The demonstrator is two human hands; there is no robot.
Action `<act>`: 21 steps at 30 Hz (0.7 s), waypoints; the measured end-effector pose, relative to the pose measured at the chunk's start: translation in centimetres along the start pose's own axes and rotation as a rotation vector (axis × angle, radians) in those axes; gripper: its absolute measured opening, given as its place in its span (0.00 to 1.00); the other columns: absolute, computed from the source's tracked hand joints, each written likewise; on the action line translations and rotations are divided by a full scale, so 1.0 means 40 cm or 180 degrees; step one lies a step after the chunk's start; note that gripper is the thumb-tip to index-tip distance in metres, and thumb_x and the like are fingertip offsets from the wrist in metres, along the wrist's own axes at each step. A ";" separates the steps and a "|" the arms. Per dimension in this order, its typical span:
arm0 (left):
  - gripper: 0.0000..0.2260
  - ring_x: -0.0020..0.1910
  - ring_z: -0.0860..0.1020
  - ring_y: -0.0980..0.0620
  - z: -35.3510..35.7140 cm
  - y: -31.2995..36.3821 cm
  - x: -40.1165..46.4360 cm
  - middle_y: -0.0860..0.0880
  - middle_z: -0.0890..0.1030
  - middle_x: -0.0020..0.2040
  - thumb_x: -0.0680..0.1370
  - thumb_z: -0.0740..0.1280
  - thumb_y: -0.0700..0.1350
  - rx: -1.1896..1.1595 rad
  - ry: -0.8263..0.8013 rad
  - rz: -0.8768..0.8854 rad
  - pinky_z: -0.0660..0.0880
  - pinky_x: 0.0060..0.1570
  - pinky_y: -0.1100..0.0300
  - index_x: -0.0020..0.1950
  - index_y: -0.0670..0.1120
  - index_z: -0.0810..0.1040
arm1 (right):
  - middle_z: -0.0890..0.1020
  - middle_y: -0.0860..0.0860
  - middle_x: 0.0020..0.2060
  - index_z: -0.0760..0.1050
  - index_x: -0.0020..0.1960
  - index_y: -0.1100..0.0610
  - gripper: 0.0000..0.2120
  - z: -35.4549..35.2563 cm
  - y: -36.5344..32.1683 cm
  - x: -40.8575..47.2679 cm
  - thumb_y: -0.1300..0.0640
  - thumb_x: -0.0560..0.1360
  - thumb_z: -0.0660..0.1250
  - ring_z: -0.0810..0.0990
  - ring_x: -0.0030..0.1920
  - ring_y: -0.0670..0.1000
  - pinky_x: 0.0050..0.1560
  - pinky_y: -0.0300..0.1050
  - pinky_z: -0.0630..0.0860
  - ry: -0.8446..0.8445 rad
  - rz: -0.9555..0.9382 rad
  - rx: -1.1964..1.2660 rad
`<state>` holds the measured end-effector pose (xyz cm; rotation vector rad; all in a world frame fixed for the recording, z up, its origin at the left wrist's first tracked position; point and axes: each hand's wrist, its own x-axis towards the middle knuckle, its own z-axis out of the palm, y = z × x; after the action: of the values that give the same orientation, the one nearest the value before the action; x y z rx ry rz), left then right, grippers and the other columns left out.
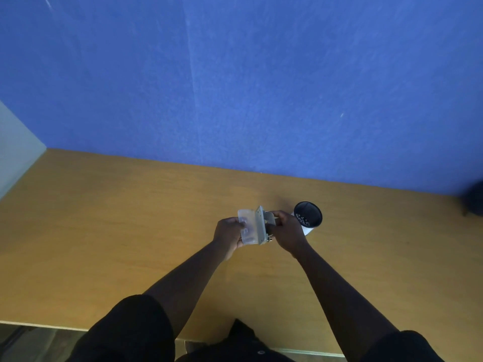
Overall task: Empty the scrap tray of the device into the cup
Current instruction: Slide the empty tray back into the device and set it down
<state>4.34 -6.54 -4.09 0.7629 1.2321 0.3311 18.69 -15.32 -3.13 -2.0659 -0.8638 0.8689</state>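
Note:
Above the middle of the wooden table (104,231) I hold a small grey metal device (262,226), a hole punch, tipped on its side. My left hand (228,233) grips its translucent plastic scrap tray (247,227) on the left side. My right hand (287,231) holds the metal body and lever on the right. Just right of my right hand stands a white cup (308,216) with a dark inside; several small white paper bits lie in it. The cup's lower part is hidden behind my right hand.
A blue wall (261,87) rises directly behind the table. A dark object (474,199) sits at the far right edge. The table's near edge runs along the bottom, by my dark clothing.

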 end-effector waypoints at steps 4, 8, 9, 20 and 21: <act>0.09 0.58 0.81 0.35 0.022 0.002 -0.006 0.35 0.82 0.55 0.77 0.64 0.31 -0.0135 -0.0010 -0.0023 0.77 0.58 0.35 0.54 0.38 0.81 | 0.85 0.51 0.42 0.79 0.58 0.54 0.15 -0.003 -0.018 -0.009 0.61 0.72 0.70 0.83 0.37 0.46 0.32 0.38 0.79 0.0093 -0.0196 -0.0329; 0.10 0.57 0.81 0.35 0.035 -0.006 -0.011 0.36 0.82 0.54 0.76 0.65 0.30 -0.0176 0.0024 -0.0039 0.77 0.58 0.35 0.55 0.37 0.81 | 0.85 0.53 0.45 0.79 0.59 0.55 0.14 -0.005 -0.028 -0.015 0.62 0.73 0.68 0.82 0.37 0.47 0.33 0.41 0.79 0.0213 -0.0366 -0.0576; 0.10 0.57 0.81 0.35 0.037 -0.009 -0.012 0.35 0.82 0.54 0.76 0.65 0.30 -0.0180 0.0017 -0.0037 0.77 0.58 0.35 0.54 0.37 0.81 | 0.85 0.54 0.46 0.79 0.59 0.56 0.15 -0.003 -0.030 -0.016 0.63 0.73 0.68 0.82 0.38 0.49 0.35 0.42 0.80 0.0249 -0.0422 -0.0654; 0.10 0.39 0.83 0.41 0.057 -0.012 -0.035 0.37 0.83 0.42 0.77 0.60 0.28 -0.0493 -0.0218 -0.0009 0.82 0.36 0.49 0.46 0.37 0.81 | 0.82 0.58 0.52 0.76 0.63 0.59 0.18 0.015 -0.073 -0.019 0.61 0.73 0.65 0.81 0.49 0.56 0.46 0.45 0.77 0.0306 -0.0674 -0.1489; 0.10 0.39 0.83 0.41 0.058 -0.013 -0.036 0.37 0.83 0.42 0.78 0.60 0.29 -0.0520 -0.0219 -0.0021 0.81 0.34 0.50 0.46 0.37 0.80 | 0.82 0.58 0.53 0.76 0.63 0.58 0.17 0.015 -0.078 -0.020 0.61 0.74 0.65 0.81 0.50 0.57 0.47 0.46 0.77 0.0290 -0.0688 -0.1585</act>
<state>5.95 -8.61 -3.10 0.6247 1.1278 0.3920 16.87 -14.12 -0.70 -2.3461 -1.3262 0.4677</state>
